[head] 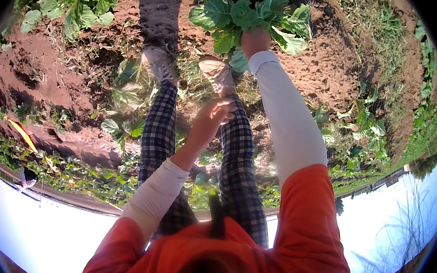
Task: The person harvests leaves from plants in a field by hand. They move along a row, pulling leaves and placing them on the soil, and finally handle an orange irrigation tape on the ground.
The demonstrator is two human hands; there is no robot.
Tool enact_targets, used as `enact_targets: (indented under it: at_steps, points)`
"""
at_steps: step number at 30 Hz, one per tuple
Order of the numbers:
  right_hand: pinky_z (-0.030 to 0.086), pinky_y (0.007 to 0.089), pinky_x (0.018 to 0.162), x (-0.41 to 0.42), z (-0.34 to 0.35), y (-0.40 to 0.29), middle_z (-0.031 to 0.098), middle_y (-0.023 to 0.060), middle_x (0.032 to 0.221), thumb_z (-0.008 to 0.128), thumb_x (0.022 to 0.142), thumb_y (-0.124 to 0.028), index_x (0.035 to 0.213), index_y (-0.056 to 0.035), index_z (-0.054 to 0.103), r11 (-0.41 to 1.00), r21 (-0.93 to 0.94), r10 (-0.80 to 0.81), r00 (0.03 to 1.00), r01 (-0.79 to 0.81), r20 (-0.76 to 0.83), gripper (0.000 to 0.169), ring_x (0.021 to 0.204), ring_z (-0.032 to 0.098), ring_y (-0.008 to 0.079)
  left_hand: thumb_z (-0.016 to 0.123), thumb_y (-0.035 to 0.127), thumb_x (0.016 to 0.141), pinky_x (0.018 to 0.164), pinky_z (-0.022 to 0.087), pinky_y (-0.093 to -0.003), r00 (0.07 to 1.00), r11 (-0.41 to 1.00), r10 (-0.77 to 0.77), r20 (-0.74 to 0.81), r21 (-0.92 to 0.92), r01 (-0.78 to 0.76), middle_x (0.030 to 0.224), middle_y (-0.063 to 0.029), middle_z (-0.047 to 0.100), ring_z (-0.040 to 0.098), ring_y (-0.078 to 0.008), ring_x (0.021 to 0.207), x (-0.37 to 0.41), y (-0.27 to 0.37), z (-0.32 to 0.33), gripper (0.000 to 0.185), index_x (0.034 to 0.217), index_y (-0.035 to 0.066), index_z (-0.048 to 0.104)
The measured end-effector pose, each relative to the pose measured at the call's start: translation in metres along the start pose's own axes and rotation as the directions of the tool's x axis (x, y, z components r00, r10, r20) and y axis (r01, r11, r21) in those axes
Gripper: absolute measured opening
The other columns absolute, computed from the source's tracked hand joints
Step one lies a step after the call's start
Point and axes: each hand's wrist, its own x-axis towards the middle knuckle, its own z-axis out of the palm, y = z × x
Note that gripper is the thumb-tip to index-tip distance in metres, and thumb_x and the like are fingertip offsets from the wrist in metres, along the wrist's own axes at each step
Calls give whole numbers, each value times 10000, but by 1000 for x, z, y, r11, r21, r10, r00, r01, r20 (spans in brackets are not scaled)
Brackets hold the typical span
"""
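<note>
My right hand (256, 42), its arm stretched forward, is closed around the base of a leafy green plant (252, 16) with broad, lobed leaves, some with holes. Its fingertips are hidden under the leaves. In front of my right shin, my left hand (220, 111) hangs in the air with loosely curled, parted fingers and nothing in it. One large leaf (240, 60) of the same kind droops beside my right shoe (216, 73), below the hand on the plant.
Another leafy plant (84, 0) grows at the upper left. Dry weeds (96, 59) and reddish soil (318, 69) surround my shoes. An orange strip (22, 131) crosses the ground at the far left. Low green plants (367, 130) grow on the right. Rows of leafy crops (98, 178) lie behind me.
</note>
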Motion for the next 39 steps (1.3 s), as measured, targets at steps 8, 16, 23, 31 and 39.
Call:
enact_targets:
  at_steps: [8,16,23,31,39]
  points:
    - [476,439,660,-14,-26,8,624,153,831,536,746,-104,921,-102,609,942,242,-186,962,232,-200,190,784,596,359,465,238,933,773,473,-279,997,997,69,33,-46,-67,1030,-78,607,594,-140,882,2,7,-9,324,1196,53,510]
    - [504,370,689,-84,-60,-49,580,103,1092,545,785,-77,1234,-187,501,837,391,-432,901,383,43,464,818,615,311,512,212,896,771,479,-286,1000,1000,15,20,-23,-15,1045,-93,606,601,-154,906,8,8,-17,318,1167,44,516]
    - [523,365,615,-68,-54,-127,539,131,1162,522,781,-41,1316,-215,407,814,320,-548,825,485,142,574,737,630,291,568,161,829,804,476,-349,969,959,246,9,139,-245,1003,-158,626,608,-253,946,15,-18,-16,284,1064,1,556]
    - [518,384,634,-67,-64,-215,517,173,1084,566,737,10,1326,-124,372,760,323,-630,762,563,153,634,767,610,312,577,215,837,873,424,-355,828,781,538,159,274,-561,1076,-137,572,546,-251,1024,37,-59,-27,332,1114,38,535]
    - [508,386,542,-114,-42,-283,531,216,1021,544,760,-39,1407,-152,191,616,395,-787,504,682,357,745,672,618,293,572,263,853,858,445,-347,927,914,370,58,158,-374,1119,-141,561,560,-243,1007,-4,19,-33,363,1147,54,526]
